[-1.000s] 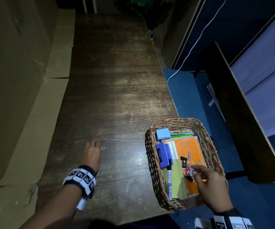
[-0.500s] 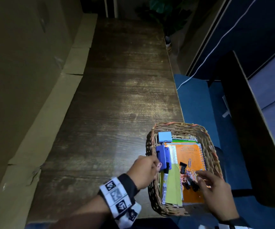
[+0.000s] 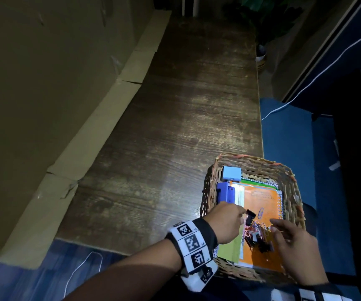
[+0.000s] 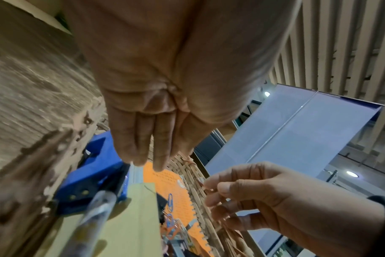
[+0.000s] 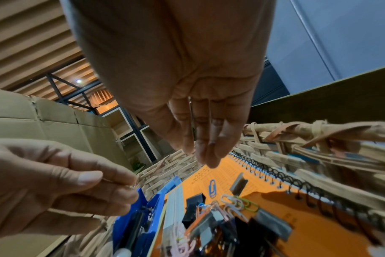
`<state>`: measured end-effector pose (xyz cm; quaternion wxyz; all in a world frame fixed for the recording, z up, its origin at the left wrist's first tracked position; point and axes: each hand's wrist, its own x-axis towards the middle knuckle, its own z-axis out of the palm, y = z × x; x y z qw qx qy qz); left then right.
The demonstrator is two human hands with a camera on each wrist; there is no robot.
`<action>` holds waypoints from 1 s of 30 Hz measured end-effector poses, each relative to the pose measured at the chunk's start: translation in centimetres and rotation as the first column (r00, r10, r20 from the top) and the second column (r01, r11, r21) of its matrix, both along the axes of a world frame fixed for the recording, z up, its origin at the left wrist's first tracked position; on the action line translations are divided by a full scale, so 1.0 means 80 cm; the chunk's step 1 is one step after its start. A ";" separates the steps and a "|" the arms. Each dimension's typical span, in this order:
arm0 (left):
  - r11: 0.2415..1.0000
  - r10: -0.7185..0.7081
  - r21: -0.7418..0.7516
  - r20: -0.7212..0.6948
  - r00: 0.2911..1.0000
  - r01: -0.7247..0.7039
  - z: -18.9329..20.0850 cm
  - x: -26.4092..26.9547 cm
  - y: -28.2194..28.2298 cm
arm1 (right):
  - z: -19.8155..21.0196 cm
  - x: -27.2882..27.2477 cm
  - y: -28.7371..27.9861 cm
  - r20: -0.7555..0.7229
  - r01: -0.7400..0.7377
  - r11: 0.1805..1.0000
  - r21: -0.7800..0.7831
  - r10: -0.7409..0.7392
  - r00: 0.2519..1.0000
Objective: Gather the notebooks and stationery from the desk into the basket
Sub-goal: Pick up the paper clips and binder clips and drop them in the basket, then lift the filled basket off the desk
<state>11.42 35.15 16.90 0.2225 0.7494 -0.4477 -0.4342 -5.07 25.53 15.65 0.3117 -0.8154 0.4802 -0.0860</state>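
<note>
Cardboard sheeting point(image 3: 45, 105) lines left side, a strip lying along desk's left edge. Potted plant point(image 3: 262, 29) at far end. White cable point(image 3: 318, 72) crosses blue floor point(image 3: 283, 131) right.

- Our head cam looked steeply down over the desk point(image 3: 175, 127) at the basket point(image 3: 207, 192).
- Our wrist cams sat close, facing along the fingers; all three shared the basket interior.

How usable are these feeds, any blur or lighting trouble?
Head view: dim, one bright patch on the desk and basket. Left wrist view: near basket rim and pen smeared. Right wrist view: clip pile blurred at the bottom, strong wide-angle bending.
</note>
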 end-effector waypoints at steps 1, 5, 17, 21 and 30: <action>1.000 0.021 0.002 0.023 0.999 -0.022 -0.001 0.004 0.002 | 0.002 0.002 -0.002 -0.003 -0.003 1.000 -0.007 0.003 1.000; 0.969 0.210 -0.147 0.050 0.976 -0.201 -0.005 0.029 0.012 | 0.009 0.006 -0.013 0.002 -0.033 0.998 -0.055 0.033 0.999; 0.912 0.408 0.232 -0.427 0.807 -0.339 -0.068 0.045 0.108 | -0.033 -0.051 -0.030 -0.012 0.086 0.907 0.412 -0.089 0.996; 0.872 0.490 0.299 -0.552 0.675 -0.389 -0.078 0.048 0.107 | -0.040 -0.069 -0.028 0.024 0.245 0.729 0.640 -0.337 0.941; 0.891 0.455 0.390 -0.765 0.456 -0.233 -0.095 0.045 0.080 | -0.112 -0.119 -0.047 -0.035 0.262 0.561 0.785 -0.381 0.924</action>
